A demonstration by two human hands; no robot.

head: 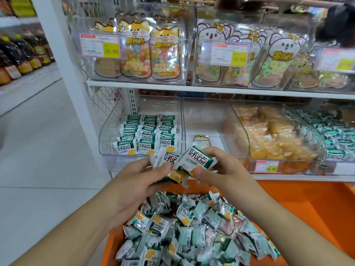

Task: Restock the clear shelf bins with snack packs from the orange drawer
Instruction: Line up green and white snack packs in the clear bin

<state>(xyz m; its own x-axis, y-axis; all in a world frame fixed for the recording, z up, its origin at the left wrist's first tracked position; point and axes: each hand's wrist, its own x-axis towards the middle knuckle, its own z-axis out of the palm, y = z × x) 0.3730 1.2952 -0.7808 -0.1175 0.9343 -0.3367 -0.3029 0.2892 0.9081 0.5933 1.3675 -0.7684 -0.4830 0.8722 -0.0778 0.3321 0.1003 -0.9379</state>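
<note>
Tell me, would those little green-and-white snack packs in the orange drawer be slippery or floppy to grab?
Probably slippery: the snack packs have glossy film wrappers. Likely light, since both the left hand and the right hand hold several. Crimped ends look floppy.

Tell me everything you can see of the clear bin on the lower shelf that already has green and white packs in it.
The clear bin looks like glossy transparent plastic, with a curved, scooped front wall. It sits at the left end of the lower shelf, beside a wire mesh panel. Inside, green and white snack packs stand upright in three neat rows, front to back. Neither hand touches it.
</note>
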